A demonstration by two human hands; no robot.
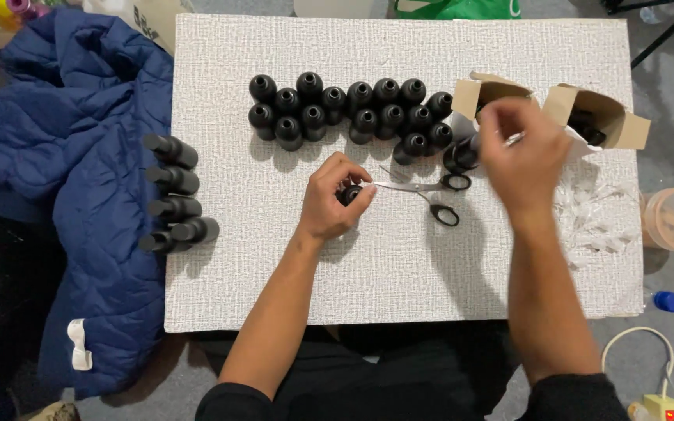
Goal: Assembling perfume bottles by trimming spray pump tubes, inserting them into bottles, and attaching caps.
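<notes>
At frame centre we see the left hand (332, 201) pinching a black bottle (350, 194) on the bare textured board (274, 273), the blurred right hand (519, 156) gripping something unclear near scissors (431, 195).

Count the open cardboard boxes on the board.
2, both at the top right: one box just behind the right hand, the other box nearer the right edge. None seem hidden.
</notes>
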